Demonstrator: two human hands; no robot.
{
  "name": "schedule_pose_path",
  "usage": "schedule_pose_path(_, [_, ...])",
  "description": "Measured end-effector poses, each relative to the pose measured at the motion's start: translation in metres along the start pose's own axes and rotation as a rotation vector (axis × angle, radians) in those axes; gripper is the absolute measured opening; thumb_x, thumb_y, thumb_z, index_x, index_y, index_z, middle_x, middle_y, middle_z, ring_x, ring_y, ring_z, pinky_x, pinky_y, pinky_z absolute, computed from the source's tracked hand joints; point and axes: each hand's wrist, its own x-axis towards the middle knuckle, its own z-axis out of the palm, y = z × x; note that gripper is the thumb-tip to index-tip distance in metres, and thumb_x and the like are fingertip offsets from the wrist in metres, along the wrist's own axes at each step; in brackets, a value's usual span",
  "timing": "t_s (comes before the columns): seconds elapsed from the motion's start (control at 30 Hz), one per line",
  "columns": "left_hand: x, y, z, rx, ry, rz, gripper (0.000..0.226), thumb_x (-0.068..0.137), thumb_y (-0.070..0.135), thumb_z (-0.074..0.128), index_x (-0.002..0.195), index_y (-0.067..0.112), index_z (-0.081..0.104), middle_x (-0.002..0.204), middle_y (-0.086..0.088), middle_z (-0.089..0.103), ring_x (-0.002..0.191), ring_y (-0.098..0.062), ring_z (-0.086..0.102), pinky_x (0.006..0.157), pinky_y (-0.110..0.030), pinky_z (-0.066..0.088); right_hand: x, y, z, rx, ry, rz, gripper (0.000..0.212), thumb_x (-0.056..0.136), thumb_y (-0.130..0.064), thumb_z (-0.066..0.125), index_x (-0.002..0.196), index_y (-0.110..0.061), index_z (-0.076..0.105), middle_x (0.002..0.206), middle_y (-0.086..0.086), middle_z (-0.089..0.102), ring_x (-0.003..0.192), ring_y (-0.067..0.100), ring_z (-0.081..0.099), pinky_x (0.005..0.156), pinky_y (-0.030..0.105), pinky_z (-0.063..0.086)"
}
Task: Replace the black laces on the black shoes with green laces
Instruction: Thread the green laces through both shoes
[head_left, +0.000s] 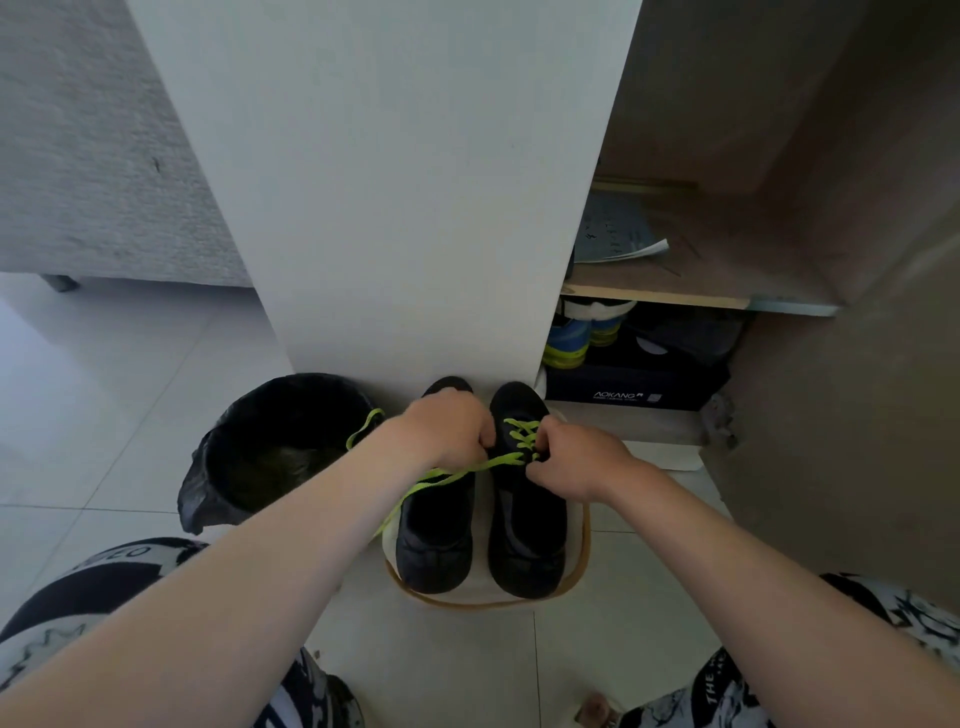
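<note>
Tiled floor (104, 395), left hand (448, 432), right hand (577, 463), fingers (543, 442) pinching green lace (519, 435) over black shoe (527, 538)

Black shoes (434, 545), green lace (519, 439), pale room.
The shoes are plain black, and the lace is bright yellow-green. The mat (488, 603) is white with a tan rim. The bin liner (270, 441) is glossy black. The floor tiles (104, 374) and cabinet panel (384, 182) are white. The sofa (93, 156) is speckled grey. The shoebox (623, 384) is black with white lettering, the sneakers (569, 340) are blue and lime, and the shorts (78, 587) are black-and-white print.
</note>
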Motion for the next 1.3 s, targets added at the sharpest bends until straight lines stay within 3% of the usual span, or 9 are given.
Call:
schedule_pose_path(0.13, [0.003,0.013,0.016,0.192,-0.079,0.025,0.034,0.092,0.048,0.05,0.107,0.024,0.069,0.122,-0.006,0.058,0.116,-0.032,0.047,0.09,-0.039,0.041,-0.004,0.0,-0.005,-0.017,0.045,-0.025,0.023,0.086,-0.034,0.061,0.099,-0.014,0.065,0.096,0.004,0.065,0.087,0.024,0.061,0.073,0.036,0.05])
schedule_pose_path(0.3, [0.004,0.011,-0.005,-0.326,-0.077,-0.019,0.04,0.092,0.047,0.058,0.065,0.018,0.059,0.067,0.002,0.056,0.073,-0.019,0.056,0.067,-0.027,0.044,-0.003,0.008,-0.004,0.066,0.031,-0.015,0.018,0.084,-0.034,0.064,0.098,-0.024,0.063,0.1,-0.002,0.064,0.092,0.021,0.06,0.075,0.034,0.051])
schedule_pose_path(0.47, [-0.002,-0.007,-0.036,-0.574,-0.081,-0.1,0.028,0.094,0.03,0.059,0.073,0.012,0.062,0.063,0.003,0.065,0.063,-0.019,0.064,0.067,-0.026,0.05,0.001,0.011,-0.008,0.109,-0.044,0.006,0.018,0.082,-0.034,0.064,0.1,-0.028,0.062,0.1,-0.004,0.064,0.091,0.018,0.062,0.077,0.032,0.052])
schedule_pose_path(0.57, [-0.009,-0.022,-0.05,-1.031,-0.137,-0.118,0.027,0.099,0.023,0.05,0.076,0.012,0.056,0.06,-0.002,0.054,0.056,-0.022,0.058,0.066,-0.032,0.053,0.005,0.011,-0.008,0.174,-0.077,0.006,0.026,0.082,-0.031,0.063,0.105,-0.018,0.064,0.103,0.005,0.065,0.094,0.023,0.063,0.085,0.04,0.054])
schedule_pose_path(0.73, [-0.014,0.005,-0.057,-1.93,-0.123,-0.054,0.02,0.103,0.011,0.045,0.098,0.004,0.063,0.081,-0.006,0.074,0.065,-0.014,0.071,0.064,-0.026,0.061,0.01,-0.013,-0.023,0.83,0.109,-0.049,0.016,0.091,-0.021,0.06,0.095,-0.011,0.071,0.087,-0.003,0.069,0.079,0.015,0.061,0.069,0.03,0.044])
schedule_pose_path(0.9, [0.004,0.024,-0.045,-2.226,-0.005,-0.125,0.011,0.097,0.006,0.056,0.099,-0.002,0.063,0.089,-0.015,0.074,0.078,-0.024,0.074,0.067,-0.027,0.061,-0.001,-0.026,-0.034,1.474,-0.297,-0.15,0.039,0.083,-0.031,0.048,0.109,-0.006,0.064,0.105,0.015,0.069,0.1,0.028,0.066,0.084,0.039,0.042])
schedule_pose_path(1.03, [0.007,0.026,-0.045,-2.068,0.108,-0.125,0.009,0.096,0.009,0.061,0.094,0.001,0.065,0.087,-0.011,0.072,0.081,-0.021,0.07,0.068,-0.027,0.062,-0.007,-0.018,-0.04,1.504,-0.493,-0.155,0.031,0.099,-0.022,0.04,0.112,-0.002,0.058,0.074,0.011,0.066,0.079,0.033,0.067,0.105,0.053,0.041])
schedule_pose_path(1.17, [0.015,0.002,-0.043,-1.373,0.357,-0.288,0.01,0.098,0.015,0.057,0.092,0.008,0.062,0.084,-0.009,0.07,0.063,-0.02,0.066,0.054,-0.028,0.057,-0.008,-0.004,-0.049,1.345,-0.407,0.004,0.025,0.105,-0.02,0.044,0.106,-0.006,0.064,0.06,-0.004,0.026,0.053,0.014,0.027,0.075,0.04,0.053])
schedule_pose_path(1.3, [0.015,-0.031,-0.04,-0.418,0.358,-0.454,0.018,0.091,0.001,0.052,0.104,0.004,0.064,0.109,-0.018,0.067,0.101,-0.035,0.064,0.078,-0.036,0.05,-0.001,0.023,-0.052,1.264,-0.267,0.107,0.029,0.106,-0.016,0.04,0.118,-0.008,0.065,0.063,-0.005,0.033,0.055,0.011,0.029,0.055,0.026,0.039])
